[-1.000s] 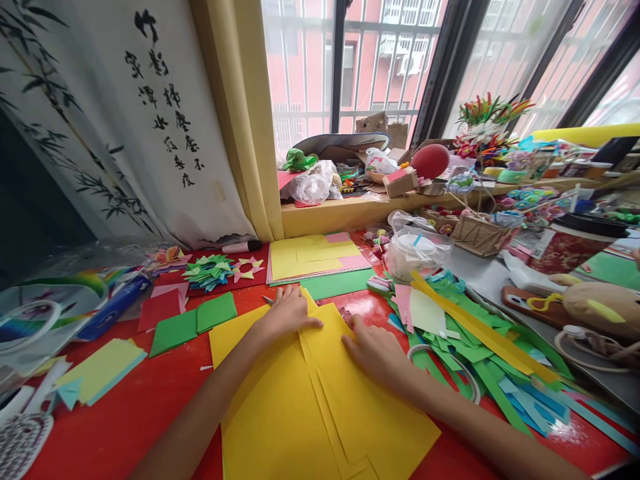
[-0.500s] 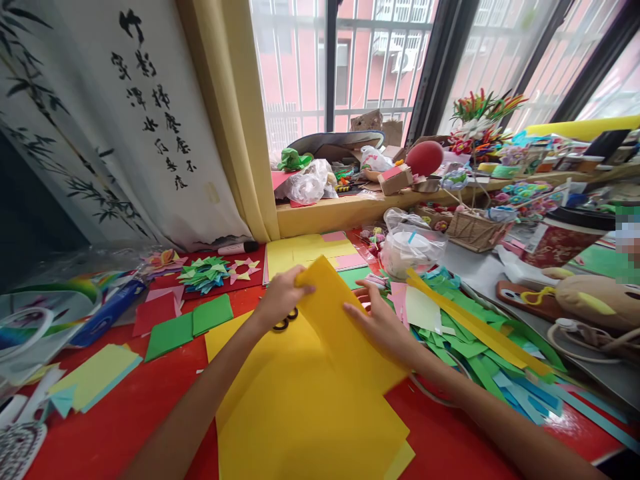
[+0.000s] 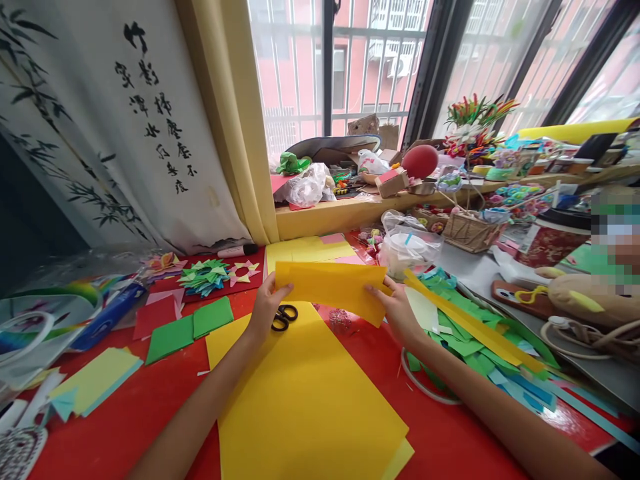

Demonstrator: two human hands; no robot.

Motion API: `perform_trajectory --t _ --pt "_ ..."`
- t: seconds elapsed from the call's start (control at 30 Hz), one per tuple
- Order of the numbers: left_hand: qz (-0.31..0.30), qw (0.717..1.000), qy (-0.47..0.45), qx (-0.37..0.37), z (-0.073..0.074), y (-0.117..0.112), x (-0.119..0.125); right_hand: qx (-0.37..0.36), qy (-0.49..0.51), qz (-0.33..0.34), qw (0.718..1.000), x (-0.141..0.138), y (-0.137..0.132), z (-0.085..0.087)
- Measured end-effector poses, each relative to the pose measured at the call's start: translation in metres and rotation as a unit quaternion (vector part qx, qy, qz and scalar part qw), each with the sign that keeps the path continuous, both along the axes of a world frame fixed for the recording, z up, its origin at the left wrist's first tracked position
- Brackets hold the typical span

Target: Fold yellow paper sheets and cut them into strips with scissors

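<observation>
A yellow paper piece (image 3: 330, 285) is held up lengthwise between my two hands, above the table. My left hand (image 3: 265, 308) pinches its left end, thumb in front. At the right end my right hand (image 3: 397, 308) grips it between thumb and fingers. Just below the held paper, the black handles of a pair of scissors (image 3: 285, 318) show beside my left hand. Larger yellow sheets (image 3: 310, 393) lie stacked on the red table (image 3: 450, 433) beneath my forearms.
Green paper squares (image 3: 213, 315) and folded paper stars (image 3: 205, 275) lie to the left. On the right are a heap of green paper strips (image 3: 465, 333), a plastic tub (image 3: 410, 250) and a lidded paper cup (image 3: 553, 237). Yellow and pink sheets (image 3: 305, 250) lie at the back.
The yellow paper piece has turned from a steep slant to nearly level and its broad face is less visible. My right hand has shifted right and my left hand has moved slightly left and down.
</observation>
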State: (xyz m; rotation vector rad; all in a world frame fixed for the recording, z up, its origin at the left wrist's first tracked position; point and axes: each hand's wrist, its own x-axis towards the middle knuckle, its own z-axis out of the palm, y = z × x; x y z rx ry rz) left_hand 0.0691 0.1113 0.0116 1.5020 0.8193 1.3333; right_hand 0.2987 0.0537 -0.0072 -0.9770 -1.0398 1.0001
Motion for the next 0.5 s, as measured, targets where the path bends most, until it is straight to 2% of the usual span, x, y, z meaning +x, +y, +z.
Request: perform_trajectory --t 0.13,0.27,0.4,0.5 --pt "-0.013 1.0 0.028 -0.006 -0.008 0.005 -0.002 -0.014 -0.058 -0.077 0.995 0.007 0.007 -0.009" --pt "-0.024 0.998 0.048 -0.033 -0.018 0.007 0.001 -0.051 -0.064 -0.046 0.996 0.01 0.009 -0.015" --pt "-0.021 0.997 0.053 -0.043 -0.024 0.007 0.005 -0.024 -0.062 -0.071 0.995 0.012 0.01 -0.017" --pt "-0.025 0.996 0.063 -0.063 -0.029 0.008 0.005 -0.045 -0.054 -0.063 0.996 0.014 0.013 -0.019"
